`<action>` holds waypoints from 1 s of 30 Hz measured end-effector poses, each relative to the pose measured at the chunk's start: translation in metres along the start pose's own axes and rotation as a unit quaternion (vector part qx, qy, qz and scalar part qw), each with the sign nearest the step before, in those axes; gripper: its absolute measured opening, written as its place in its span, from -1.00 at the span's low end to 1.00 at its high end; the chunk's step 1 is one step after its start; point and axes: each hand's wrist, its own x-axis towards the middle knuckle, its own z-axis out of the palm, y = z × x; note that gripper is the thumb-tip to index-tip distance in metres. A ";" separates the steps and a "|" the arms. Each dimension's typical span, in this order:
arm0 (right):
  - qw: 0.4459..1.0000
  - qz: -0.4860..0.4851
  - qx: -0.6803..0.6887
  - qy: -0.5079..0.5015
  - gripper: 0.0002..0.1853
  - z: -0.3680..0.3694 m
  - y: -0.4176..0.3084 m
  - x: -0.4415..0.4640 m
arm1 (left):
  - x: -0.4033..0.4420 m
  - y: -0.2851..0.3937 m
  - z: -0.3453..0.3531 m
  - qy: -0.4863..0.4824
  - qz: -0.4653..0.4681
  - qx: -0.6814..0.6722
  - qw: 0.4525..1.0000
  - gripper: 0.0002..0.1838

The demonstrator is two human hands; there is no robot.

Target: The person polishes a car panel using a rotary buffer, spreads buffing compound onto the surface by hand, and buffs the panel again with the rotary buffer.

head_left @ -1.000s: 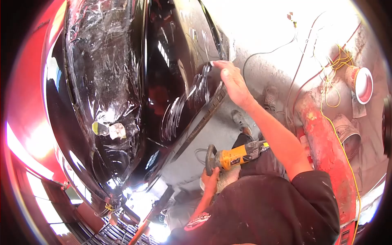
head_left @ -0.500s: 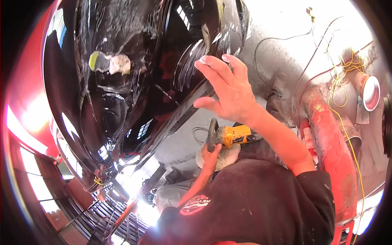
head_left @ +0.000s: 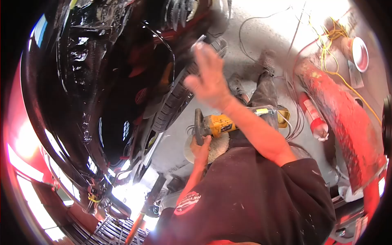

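Note:
My left hand (head_left: pixel 201 152) is closed around the black side handle of a yellow polisher (head_left: pixel 221 123). The polisher lies across the front of my body, its pale wool pad (head_left: pixel 219 148) behind and below the hand. My right hand (head_left: pixel 209 75) is raised, fingers outstretched and thumb apart, nothing in it. It is blurred, and its fingertips are near the edge of a glossy black car body (head_left: pixel 134 53). Whether they touch it I cannot tell. Whitish smears and reflections cover the upper part of the black surface.
A large red painted piece (head_left: pixel 335 118) stands on the right, with a red-and-white cylinder (head_left: pixel 313 116) beside it. Yellow cord (head_left: pixel 332 36) and dark cables run over the grey floor (head_left: pixel 253 36). A black treaded strip (head_left: pixel 171 110) runs along the car's lower edge.
The view has shifted, so the car surface sits higher and the pale and yellow-green patches have mostly left it. My right hand appears lower and further left. My left hand keeps the polisher handle.

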 end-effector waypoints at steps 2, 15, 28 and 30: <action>0.997 0.011 0.024 -0.066 -0.24 -0.007 -0.019 -0.017 | 0.001 -0.009 -0.004 -0.012 0.001 -0.013 1.000 -0.69; 0.913 0.315 0.248 0.075 -0.33 0.034 0.161 -0.026 | -0.001 -0.032 -0.025 -0.015 0.017 0.027 0.999 -0.74; 0.893 0.368 0.245 0.081 -0.39 0.022 0.203 -0.010 | 0.001 -0.016 0.002 -0.011 -0.012 0.038 0.999 -0.73; 0.908 0.320 0.256 0.092 -0.38 0.022 0.235 0.017 | -0.004 -0.010 0.010 -0.011 -0.014 0.039 0.999 -0.72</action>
